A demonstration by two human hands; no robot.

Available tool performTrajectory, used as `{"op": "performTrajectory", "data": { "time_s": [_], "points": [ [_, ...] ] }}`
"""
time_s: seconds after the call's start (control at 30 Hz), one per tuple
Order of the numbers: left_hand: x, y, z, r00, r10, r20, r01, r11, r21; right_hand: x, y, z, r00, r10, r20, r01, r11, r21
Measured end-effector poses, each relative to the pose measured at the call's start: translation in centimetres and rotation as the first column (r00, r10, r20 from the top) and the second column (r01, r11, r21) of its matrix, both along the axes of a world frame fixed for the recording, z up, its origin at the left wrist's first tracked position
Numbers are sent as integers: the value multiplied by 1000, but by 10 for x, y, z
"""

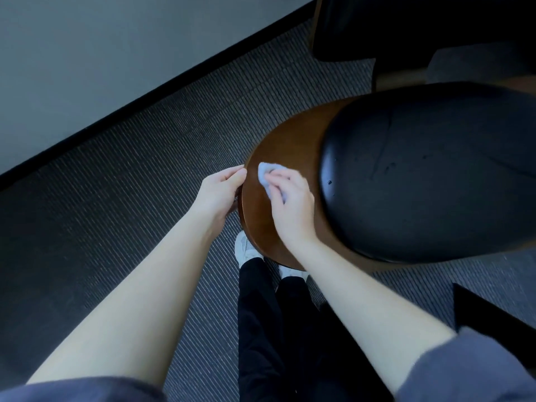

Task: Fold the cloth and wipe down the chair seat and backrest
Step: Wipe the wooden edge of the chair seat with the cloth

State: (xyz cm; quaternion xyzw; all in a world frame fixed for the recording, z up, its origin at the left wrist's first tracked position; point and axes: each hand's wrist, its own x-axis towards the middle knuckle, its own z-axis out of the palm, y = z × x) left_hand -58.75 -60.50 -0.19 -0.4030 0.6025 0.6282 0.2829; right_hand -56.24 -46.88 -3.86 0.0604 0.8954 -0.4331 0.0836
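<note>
Ribbed dark carpet (130,198) runs up to a grey wall (101,53) with a black skirting, and on it stands a chair (301,132) seen from above. Its black padded cushion (435,175) takes up most of the right side; the brown wooden shell (258,224) curves out beyond the cushion toward the person. The left hand (223,190) sits at the outer rim of that shell, fingers curled round the edge as if steadying it. The right hand (290,198) lies on the shell just inside the rim, fingers bent over a small pale-blue cloth (265,178) bunched under them and pressed to the wood. Folding looks done; wiping is under way, apparently on the wooden back panel. The next move would call for sweeping the cloth across the rest of the shell, then onto the cushion, keeping pressure flat while the left hand braces.
</note>
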Motion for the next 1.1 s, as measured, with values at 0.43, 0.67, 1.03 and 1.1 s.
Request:
{"op": "performTrajectory", "data": {
  "time_s": [0.43, 0.67, 1.03, 1.1],
  "points": [
    [-31, 14, -5, 983, -178, -49, 161, 956, -246, -41, 11, -27, 1000, 1, 19, -4, 988, 154],
    [-55, 22, -18, 952, -302, -54, 274, 916, -293, -110, 28, -55, 967, -194, 165, 102, 889, 446],
    [-88, 29, -50, 896, -438, -73, 403, 871, -282, -175, 56, -91, 931, -323, 169, 147, 757, 637],
    [-86, 28, -53, 892, -444, -84, 404, 867, -293, -186, 60, -97, 920, -353, 167, 161, 731, 663]
  ]
}}
